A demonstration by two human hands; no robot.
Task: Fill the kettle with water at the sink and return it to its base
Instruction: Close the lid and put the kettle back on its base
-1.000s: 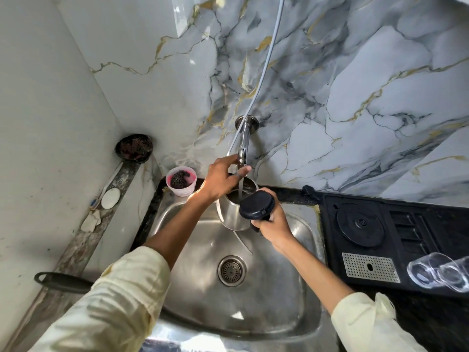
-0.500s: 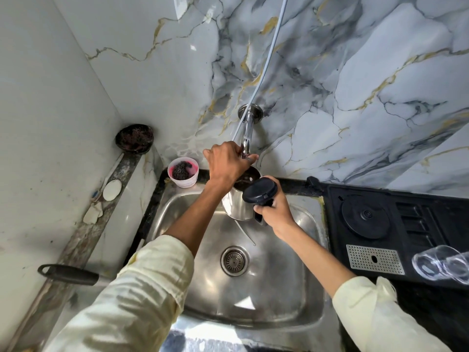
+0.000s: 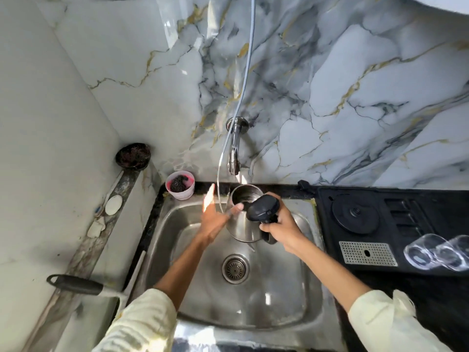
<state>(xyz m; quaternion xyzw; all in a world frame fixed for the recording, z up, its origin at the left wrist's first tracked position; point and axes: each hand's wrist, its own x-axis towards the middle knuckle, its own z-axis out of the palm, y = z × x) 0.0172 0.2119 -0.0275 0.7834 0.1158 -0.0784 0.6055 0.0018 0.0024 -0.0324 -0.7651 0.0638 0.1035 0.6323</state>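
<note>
A steel kettle point(image 3: 242, 226) with its black lid point(image 3: 262, 207) flipped open hangs over the steel sink point(image 3: 291, 295), its mouth under the wall tap point(image 3: 234, 153). A thin trickle falls from the spout toward the kettle's mouth. My right hand point(image 3: 280, 228) grips the kettle's black handle. My left hand point(image 3: 212, 217) is blurred, fingers spread, just left of the kettle and below the tap, with the thumb at the kettle's rim. The round black kettle base point(image 3: 355, 214) sits on the black tray to the right of the sink.
A pink cup point(image 3: 180, 185) holding a dark scrubber stands at the sink's back left corner. A thin hose point(image 3: 247, 72) hangs down the marble wall to the sink. Clear glasses point(image 3: 436, 252) lie on the right. A black-handled tool point(image 3: 78, 287) rests on the left ledge beside soap pieces.
My left hand has come off the tap and dropped down to the left of the kettle. The kettle stays under the spout in my right hand; the view has shifted slightly.
</note>
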